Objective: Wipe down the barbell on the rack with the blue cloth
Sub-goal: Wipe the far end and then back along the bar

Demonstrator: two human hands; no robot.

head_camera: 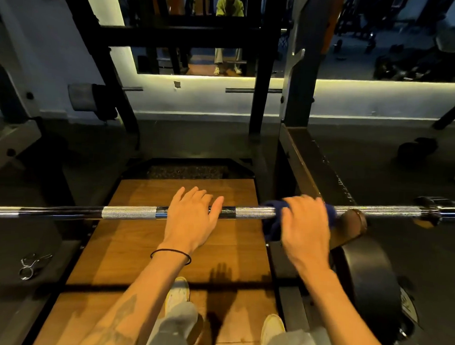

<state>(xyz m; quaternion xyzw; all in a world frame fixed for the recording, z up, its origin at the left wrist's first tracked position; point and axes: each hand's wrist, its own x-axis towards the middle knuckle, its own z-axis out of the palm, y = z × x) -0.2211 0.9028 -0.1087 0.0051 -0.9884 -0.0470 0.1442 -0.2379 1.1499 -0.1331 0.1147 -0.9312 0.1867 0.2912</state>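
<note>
Across the frame: the bar (pixel 127 213) runs level from left to right, above a wooden platform (pixel 131 236), its right part resting on the rack (pixel 297 138).
Bar surface: knurled silver sections alternate with smooth dark bands; the sleeve (pixel 444 209) shows at the far right.
Cloth: the dark blue cloth (pixel 272 225) is wrapped over the bar right of its middle, a fold hanging down below the bar.
Right hand: the right hand (pixel 305 226) lies on top of the cloth, fingers curled over it and the bar, gripping both; it is slightly blurred.
Left hand: the left hand (pixel 191 217) rests flat on the bar's middle, fingers straight and spread, not curled round it; a black band (pixel 170 255) circles the wrist.
Spacing: the hands are near each other, apart, with bare knurling between them.
Floor left: a spring collar (pixel 31 265) lies on the dark mat.
Lower right: a black plate (pixel 372 278) stands beside the platform.
Beyond: a mirror (pixel 225 43) on the wall reflects the person's legs.
</note>
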